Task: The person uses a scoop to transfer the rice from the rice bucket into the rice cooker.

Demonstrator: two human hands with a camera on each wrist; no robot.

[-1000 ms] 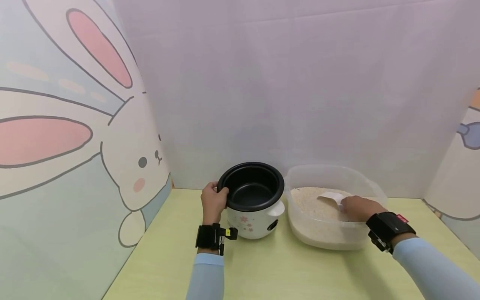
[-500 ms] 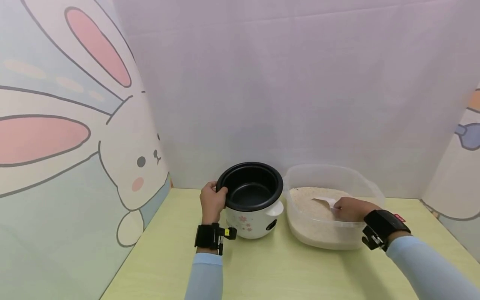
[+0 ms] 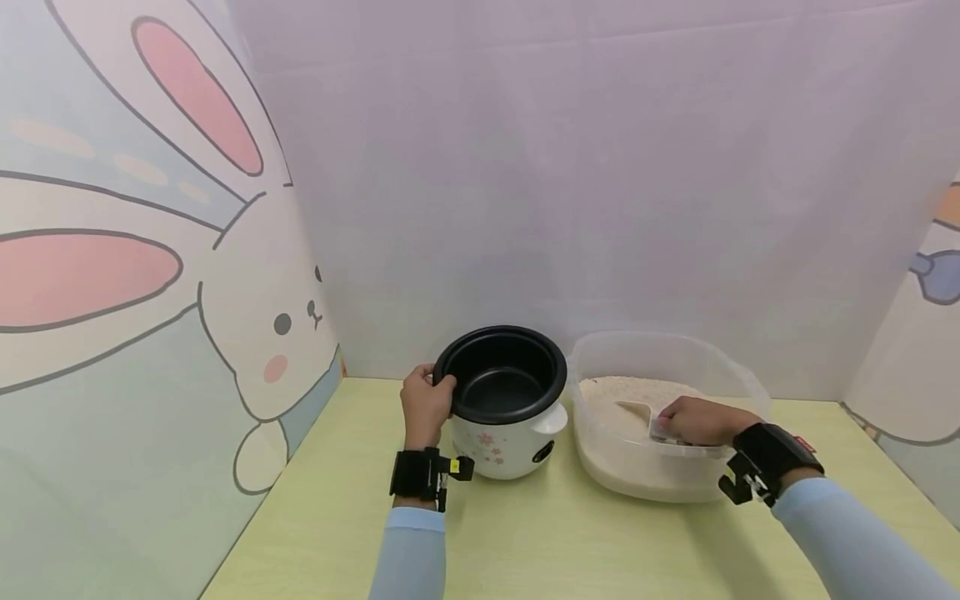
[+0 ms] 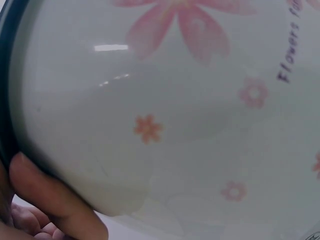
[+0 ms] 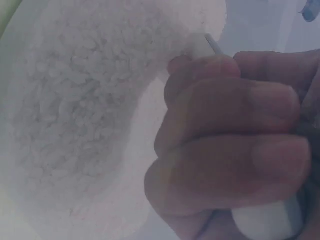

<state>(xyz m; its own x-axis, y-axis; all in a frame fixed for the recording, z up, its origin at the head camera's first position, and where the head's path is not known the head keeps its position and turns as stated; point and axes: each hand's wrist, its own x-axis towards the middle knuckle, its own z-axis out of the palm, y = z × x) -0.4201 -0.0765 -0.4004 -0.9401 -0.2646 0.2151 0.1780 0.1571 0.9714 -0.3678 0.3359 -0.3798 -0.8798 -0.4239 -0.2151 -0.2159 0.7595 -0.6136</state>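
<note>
A white rice cooker [image 3: 480,446] with pink flowers stands on the table, its black inner pot [image 3: 510,387] facing up with nothing in it. My left hand [image 3: 426,408] grips the pot's dark rim from the left side, thumb over the edge; the left wrist view shows a finger [image 4: 55,197] against the flowered body. To the right is a clear plastic tub [image 3: 660,492] of white rice [image 3: 611,392]. Inside it, my right hand [image 3: 705,419] holds a scoop [image 3: 636,409] by its handle, fingers curled round it in the right wrist view. The scoop's front end is down at the rice.
The pale green table [image 3: 570,550] runs up to a hanging light cloth [image 3: 525,183] just behind the cooker and tub. A wall with a rabbit drawing [image 3: 247,333] borders the left side, and another printed wall [image 3: 915,350] the right.
My right hand has drawn slightly left with the scoop, whose visible front end has turned and sunk lower into the rice. My left hand and the cooker stay as they were.
</note>
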